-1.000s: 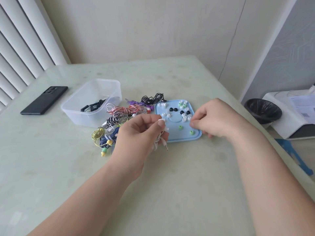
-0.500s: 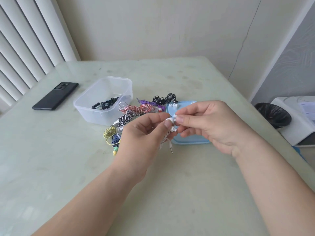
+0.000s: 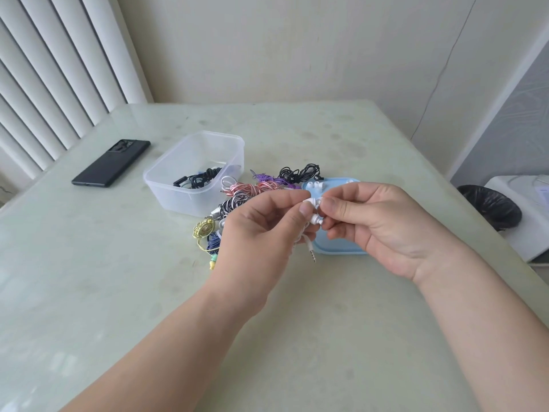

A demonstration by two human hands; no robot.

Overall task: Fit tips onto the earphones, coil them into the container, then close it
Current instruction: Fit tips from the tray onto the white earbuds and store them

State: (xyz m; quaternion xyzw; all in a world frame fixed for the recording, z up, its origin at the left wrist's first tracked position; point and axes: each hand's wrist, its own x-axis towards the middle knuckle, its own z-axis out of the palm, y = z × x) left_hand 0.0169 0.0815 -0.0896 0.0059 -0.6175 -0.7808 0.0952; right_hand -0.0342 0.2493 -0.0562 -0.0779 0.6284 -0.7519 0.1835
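Note:
My left hand (image 3: 261, 230) grips white earphones (image 3: 315, 219) above the table, with the jack plug dangling below. My right hand (image 3: 377, 221) pinches a small white tip against one earbud; the tip itself is mostly hidden by my fingertips. Behind my hands lies the blue lid (image 3: 338, 248) with loose white tips on it. The clear plastic container (image 3: 196, 176) stands to the left and holds a black coiled earphone (image 3: 199, 178). A pile of coiled earphones (image 3: 252, 191) in pink, purple, black, yellow and blue lies between container and lid.
A black phone (image 3: 111, 163) lies at the table's far left near the blinds. Off the right table edge stand a black-lined bin (image 3: 490, 208) and a white appliance (image 3: 523, 215). The table's right edge runs close to my right forearm.
My right hand left the lid, came to the left hand and now pinches a tip at the earbud. The view has shifted, so the scene sits further right.

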